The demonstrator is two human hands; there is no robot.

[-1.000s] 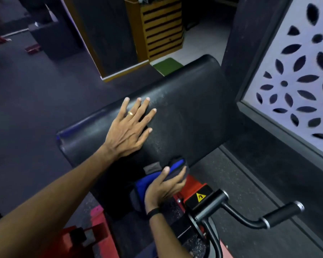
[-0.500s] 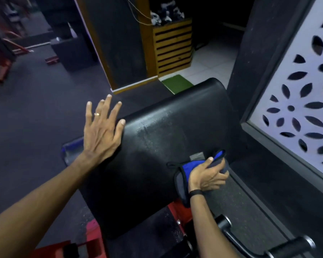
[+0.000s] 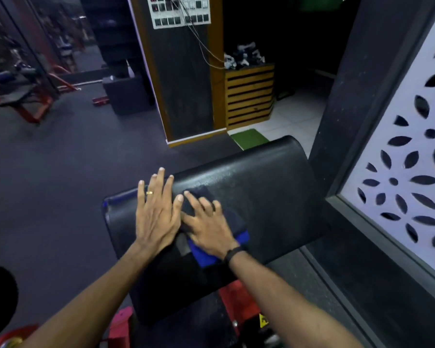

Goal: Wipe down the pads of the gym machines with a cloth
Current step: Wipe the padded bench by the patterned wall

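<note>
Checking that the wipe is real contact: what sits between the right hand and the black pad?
In the head view, the cloth, dark with a blue edge, lies between the right hand and the black pad; the fingers press on it.

Both hands on pad [image 3: 261,187]: left hand [image 3: 156,217] flat at its left part, right hand [image 3: 209,227] just beside, lying on cloth [image 3: 204,254]. Perforated panel [image 3: 399,172] to the right; slatted crate [image 3: 249,96] behind.

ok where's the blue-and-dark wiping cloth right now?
Head view, centre frame: the blue-and-dark wiping cloth lies flat on the black padded machine cushion, pressed under the right hand, with the left hand just beside it.
</note>
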